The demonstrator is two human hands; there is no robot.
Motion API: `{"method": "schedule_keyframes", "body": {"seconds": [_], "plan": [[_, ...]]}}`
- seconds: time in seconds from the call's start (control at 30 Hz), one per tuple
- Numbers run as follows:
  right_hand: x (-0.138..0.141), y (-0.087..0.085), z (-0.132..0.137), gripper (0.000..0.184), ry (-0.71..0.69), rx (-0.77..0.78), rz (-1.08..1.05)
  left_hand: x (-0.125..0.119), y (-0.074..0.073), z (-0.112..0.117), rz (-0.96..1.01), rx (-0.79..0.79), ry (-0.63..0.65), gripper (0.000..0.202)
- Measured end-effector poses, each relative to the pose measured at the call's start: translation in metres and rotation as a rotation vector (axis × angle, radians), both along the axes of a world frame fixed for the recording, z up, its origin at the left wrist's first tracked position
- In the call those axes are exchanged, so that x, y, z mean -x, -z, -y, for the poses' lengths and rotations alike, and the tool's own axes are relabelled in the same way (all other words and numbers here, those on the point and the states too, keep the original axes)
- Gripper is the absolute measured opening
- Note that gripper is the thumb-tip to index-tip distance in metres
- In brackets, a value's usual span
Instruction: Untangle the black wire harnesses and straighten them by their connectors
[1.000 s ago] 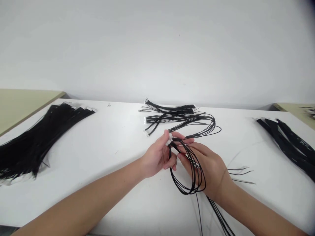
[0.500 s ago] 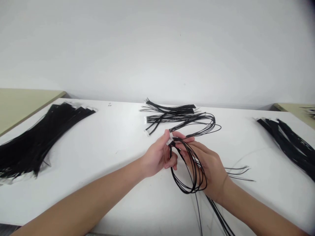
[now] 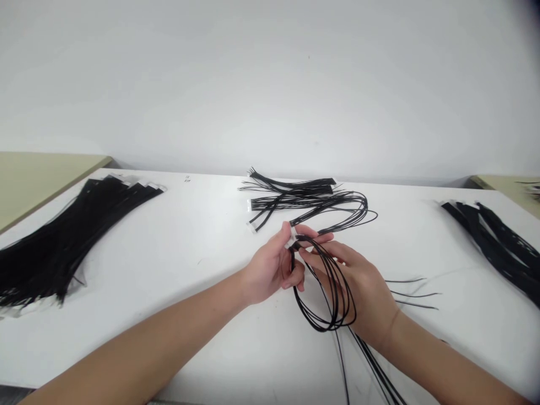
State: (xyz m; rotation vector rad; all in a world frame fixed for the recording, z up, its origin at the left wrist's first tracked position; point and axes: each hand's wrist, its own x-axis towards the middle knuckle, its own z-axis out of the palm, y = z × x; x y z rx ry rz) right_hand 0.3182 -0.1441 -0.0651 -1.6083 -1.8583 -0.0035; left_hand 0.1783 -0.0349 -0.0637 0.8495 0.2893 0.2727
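Note:
In the middle of the head view, my left hand pinches a white connector between thumb and fingers. Black wires run out of this connector and curl into a hanging loop below it. My right hand is to the right, behind part of the loop, its fingers closed on a black wire close to the connector. The loop hides some of those fingertips. Loose wire ends stick out past the right hand, and more wires trail down towards the front edge.
Several black wire harnesses with white connectors lie behind my hands on the white table. A large pile of black wire bundles is on the left, a smaller one on the right. A white wall stands behind.
My right hand has shifted slightly to the right and its fingers have changed position around the wire. The loose wire ends beside it have spread apart. My left hand stays in place.

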Motion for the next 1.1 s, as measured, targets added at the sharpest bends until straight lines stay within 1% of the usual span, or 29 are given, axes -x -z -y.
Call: {"method": "schedule_keyframes", "body": {"seconds": [0.1,0.17,0.27,0.43,0.6,0.73,0.93,1.1], "plan": [[0.0016,-0.0008,-0.0013,0.028,0.017,-0.008,-0.115,0.0001,-0.0008,0.0001,0.007,0.000,0.006,0.045],[0.0020,-0.0011,-0.0029,0.027,0.032,-0.007,-0.143,0.0001,-0.0011,0.0002,0.006,0.001,0.010,0.046],[0.0018,-0.0003,-0.0050,0.023,0.057,-0.005,-0.106,0.0001,-0.0017,0.0005,0.003,-0.010,0.016,0.046],[0.0015,0.0003,-0.0059,0.013,0.080,-0.044,-0.019,-0.0001,-0.0029,0.0011,0.013,-0.023,0.016,0.047],[0.0018,-0.0011,-0.0050,0.014,0.089,-0.088,0.033,0.0000,-0.0024,0.0007,0.025,-0.015,0.029,0.046],[0.0015,-0.0011,-0.0049,0.017,0.110,-0.067,0.056,0.0004,-0.0011,0.0000,0.030,-0.014,0.039,0.046],[0.0020,0.0006,-0.0067,0.012,0.124,-0.043,0.040,0.0000,0.0003,-0.0005,0.031,0.004,0.028,0.045],[0.0033,0.0013,-0.0057,0.011,0.090,-0.038,-0.070,0.0000,-0.0002,-0.0012,0.031,0.015,0.037,0.045]]}}
